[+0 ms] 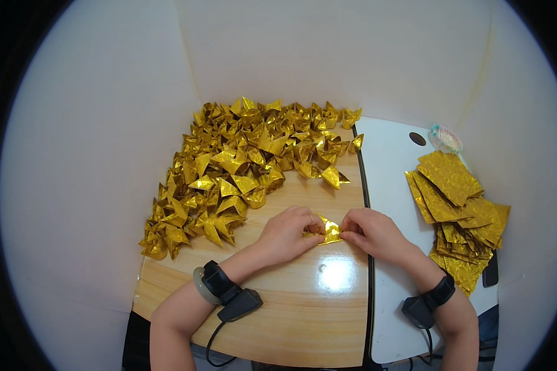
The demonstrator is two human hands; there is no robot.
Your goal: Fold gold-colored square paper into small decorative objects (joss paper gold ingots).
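- Left hand (286,234) and right hand (372,232) both pinch a gold paper (329,231), fingers closed on its ends (half folded), just above the wooden tabletop (303,303).
- Folded pile (241,161) lies behind; flat sheets (458,210) at right.

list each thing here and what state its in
left hand: pinching the gold paper piece
right hand: pinching the other end of it
gold paper piece: partly folded, held between both hands
pile of folded gold shapes: finished, heaped on the wooden table
stack of gold sheets: flat, unfolded, on the white table
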